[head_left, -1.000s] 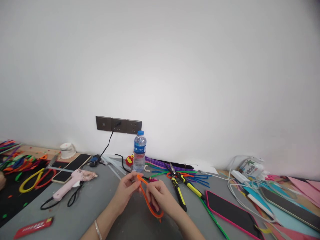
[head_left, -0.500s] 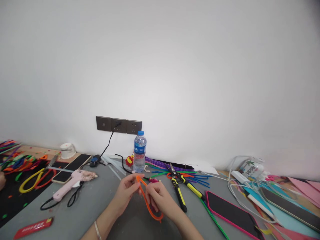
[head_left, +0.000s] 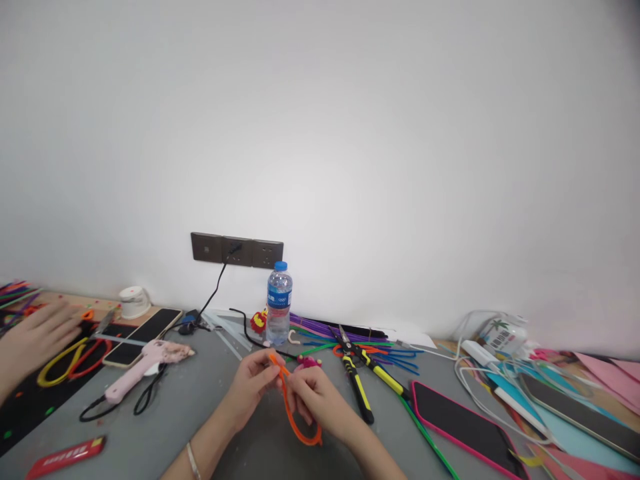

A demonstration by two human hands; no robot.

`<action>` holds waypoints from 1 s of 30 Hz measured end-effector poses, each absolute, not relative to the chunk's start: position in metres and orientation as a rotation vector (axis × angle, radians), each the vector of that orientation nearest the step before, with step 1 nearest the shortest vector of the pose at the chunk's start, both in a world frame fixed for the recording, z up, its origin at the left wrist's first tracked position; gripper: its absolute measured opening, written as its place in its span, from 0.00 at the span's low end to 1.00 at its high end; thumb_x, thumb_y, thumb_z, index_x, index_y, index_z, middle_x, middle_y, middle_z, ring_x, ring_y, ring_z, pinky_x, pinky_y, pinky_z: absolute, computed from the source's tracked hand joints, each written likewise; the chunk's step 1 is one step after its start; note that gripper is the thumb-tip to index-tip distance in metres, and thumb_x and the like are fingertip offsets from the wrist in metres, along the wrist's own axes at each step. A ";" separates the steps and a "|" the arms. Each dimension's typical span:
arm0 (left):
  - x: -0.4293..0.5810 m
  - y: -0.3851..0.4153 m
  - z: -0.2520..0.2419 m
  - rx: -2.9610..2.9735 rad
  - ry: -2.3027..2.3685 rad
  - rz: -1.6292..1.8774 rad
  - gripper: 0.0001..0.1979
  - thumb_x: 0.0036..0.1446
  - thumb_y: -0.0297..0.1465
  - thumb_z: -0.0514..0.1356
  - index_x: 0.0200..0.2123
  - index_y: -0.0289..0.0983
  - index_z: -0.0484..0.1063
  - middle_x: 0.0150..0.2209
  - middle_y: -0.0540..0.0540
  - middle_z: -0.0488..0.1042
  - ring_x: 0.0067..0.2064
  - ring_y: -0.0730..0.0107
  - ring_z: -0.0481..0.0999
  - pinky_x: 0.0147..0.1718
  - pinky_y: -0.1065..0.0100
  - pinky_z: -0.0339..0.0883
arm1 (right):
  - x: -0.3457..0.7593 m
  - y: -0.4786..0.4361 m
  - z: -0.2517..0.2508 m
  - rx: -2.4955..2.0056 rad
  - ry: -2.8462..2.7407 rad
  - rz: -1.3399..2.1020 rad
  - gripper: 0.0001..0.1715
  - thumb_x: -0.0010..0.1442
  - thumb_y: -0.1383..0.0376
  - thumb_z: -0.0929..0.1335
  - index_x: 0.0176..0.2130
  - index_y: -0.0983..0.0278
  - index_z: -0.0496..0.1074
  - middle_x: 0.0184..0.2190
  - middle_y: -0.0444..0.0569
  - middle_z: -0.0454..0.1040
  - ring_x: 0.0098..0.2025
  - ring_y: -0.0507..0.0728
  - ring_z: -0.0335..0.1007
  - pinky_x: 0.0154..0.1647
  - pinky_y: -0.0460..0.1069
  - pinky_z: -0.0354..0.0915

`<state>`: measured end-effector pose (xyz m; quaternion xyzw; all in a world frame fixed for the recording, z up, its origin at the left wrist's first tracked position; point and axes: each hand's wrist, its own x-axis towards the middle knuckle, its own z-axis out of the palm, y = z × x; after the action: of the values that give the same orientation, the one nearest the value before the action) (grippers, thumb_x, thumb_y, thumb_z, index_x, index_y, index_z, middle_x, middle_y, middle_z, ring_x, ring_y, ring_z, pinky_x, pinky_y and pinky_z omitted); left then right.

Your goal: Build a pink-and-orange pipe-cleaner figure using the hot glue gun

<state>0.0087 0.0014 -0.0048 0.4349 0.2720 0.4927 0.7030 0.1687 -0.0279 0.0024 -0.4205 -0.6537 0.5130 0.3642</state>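
An orange pipe cleaner [head_left: 306,439], bent into a long loop, is held between my two hands above the grey table. My left hand [head_left: 253,383] pinches its upper end with thumb and fingers. My right hand [head_left: 316,395] grips it just to the right, fingers curled, while the loop hangs below. Behind my right fingers lies a small magenta piece [head_left: 309,362], partly hidden. A water bottle [head_left: 279,317] with a blue cap stands beyond my hands, beside a small red and yellow figure [head_left: 259,321].
Yellow-and-black pliers [head_left: 357,390] lie right of my hands, near purple and blue pipe cleaners [head_left: 325,327]. A pink-cased phone [head_left: 463,430] is farther right. At left are a pink glue gun [head_left: 131,379], a red box cutter [head_left: 65,459] and another person's hand [head_left: 43,337].
The other person's hand has come farther in from the left, over the coloured pipe cleaners. My hands keep their grips, and the two sides of the orange loop now cross near my fingers.
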 end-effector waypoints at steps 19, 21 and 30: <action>0.003 0.022 -0.008 0.572 0.734 1.344 0.10 0.45 0.28 0.70 0.26 0.34 0.71 0.22 0.53 0.74 0.23 0.78 0.74 0.24 0.79 0.71 | 0.169 -0.022 0.009 -0.836 -1.441 1.336 0.27 0.59 0.47 0.64 0.21 0.65 0.63 0.34 0.51 0.73 0.32 0.54 0.67 0.33 0.48 0.62; 0.001 0.026 -0.006 0.496 0.775 1.361 0.07 0.49 0.23 0.67 0.26 0.34 0.71 0.22 0.52 0.75 0.24 0.77 0.77 0.24 0.80 0.72 | 0.170 -0.020 0.008 -0.840 -1.314 1.299 0.25 0.58 0.48 0.66 0.23 0.64 0.65 0.40 0.52 0.74 0.34 0.55 0.68 0.34 0.48 0.63; 0.006 0.015 -0.008 0.702 0.713 1.006 0.13 0.43 0.31 0.72 0.27 0.34 0.71 0.22 0.51 0.76 0.26 0.76 0.78 0.24 0.81 0.71 | 0.189 -0.016 0.015 -0.638 -1.067 1.255 0.11 0.53 0.56 0.73 0.33 0.60 0.75 0.54 0.52 0.71 0.47 0.63 0.71 0.37 0.53 0.70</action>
<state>0.0059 0.0151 -0.0080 0.3222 0.3274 0.4618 0.7588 0.1893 -0.0159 0.0151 -0.2792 -0.4667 0.5490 0.6347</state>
